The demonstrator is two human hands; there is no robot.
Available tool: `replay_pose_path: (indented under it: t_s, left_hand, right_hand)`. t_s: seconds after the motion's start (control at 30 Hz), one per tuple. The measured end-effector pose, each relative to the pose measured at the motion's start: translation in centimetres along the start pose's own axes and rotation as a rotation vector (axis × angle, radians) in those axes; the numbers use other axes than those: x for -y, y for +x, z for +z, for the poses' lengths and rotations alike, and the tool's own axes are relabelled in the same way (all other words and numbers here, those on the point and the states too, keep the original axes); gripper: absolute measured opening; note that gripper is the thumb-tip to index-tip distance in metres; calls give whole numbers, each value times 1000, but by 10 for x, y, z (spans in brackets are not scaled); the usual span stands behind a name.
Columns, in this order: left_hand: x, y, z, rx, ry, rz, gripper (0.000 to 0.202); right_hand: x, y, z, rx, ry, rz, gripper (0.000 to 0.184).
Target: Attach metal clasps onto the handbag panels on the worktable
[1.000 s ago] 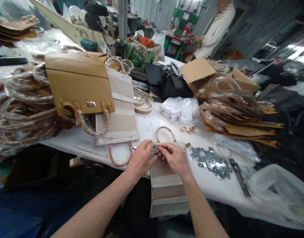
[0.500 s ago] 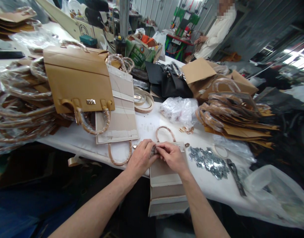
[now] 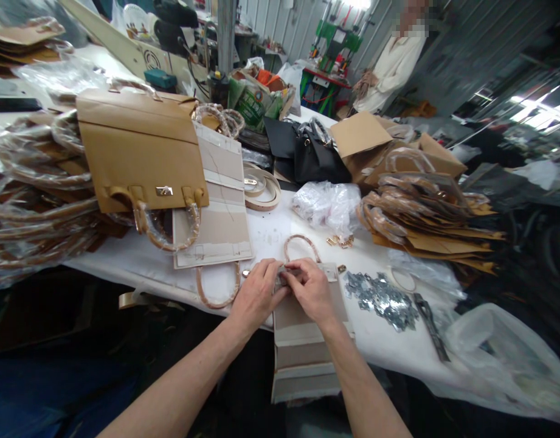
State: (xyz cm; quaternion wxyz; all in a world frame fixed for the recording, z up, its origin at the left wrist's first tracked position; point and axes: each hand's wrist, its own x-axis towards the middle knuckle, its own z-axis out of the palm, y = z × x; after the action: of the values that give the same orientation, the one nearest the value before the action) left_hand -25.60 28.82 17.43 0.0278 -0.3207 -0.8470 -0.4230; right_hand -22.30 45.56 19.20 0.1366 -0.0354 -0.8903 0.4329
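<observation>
A beige-lined bag panel point(image 3: 302, 353) lies lining side up, its lower part hanging over the table's front edge. A wrapped handle point(image 3: 301, 239) arches out beyond its far edge. My left hand point(image 3: 258, 293) is closed on the panel's upper left part, thumb and fingers bent. Against it, my right hand point(image 3: 311, 291) pinches at the same spot. A small greyish bit shows between the fingertips, too hidden to name. To the right lies a pile of small silvery metal plates point(image 3: 382, 298). Some gold-coloured metal pieces point(image 3: 340, 241) lie farther back.
A tan handbag point(image 3: 143, 149) leans on another lined panel point(image 3: 222, 194) at left, beside stacked wrapped handles point(image 3: 38, 201). Behind are a strap roll point(image 3: 266, 198), plastic bags point(image 3: 328, 204) and a black bag point(image 3: 318, 155). Brown panels point(image 3: 430, 213) and a black tool point(image 3: 431, 328) sit right.
The view has shifted slightly. My right fingers have curled a little more at the panel's upper edge, while my left hand stays nearly in place. The person at the back has moved their hands slightly.
</observation>
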Motion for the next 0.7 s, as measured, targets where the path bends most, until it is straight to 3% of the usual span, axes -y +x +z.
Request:
replay_pose_path:
  t_s: [0.1,0.33,0.53,0.7]
  left_hand:
    - [0,0,0,5,-11,0,40]
    - [-3,1,-4,-10,-43,-11,36]
    - [-2,2,-4,0,-62,-30,32]
    - [-2,2,-4,2,-75,-60,29]
  right_hand:
    - [2,-7,5,-89,-57,-26,11]
    - [3,-20,9,-86,25,-27,14]
    - [6,-8,-7,139,-79,-78,27]
    - [13,5,-15,258,-183,-113,20]
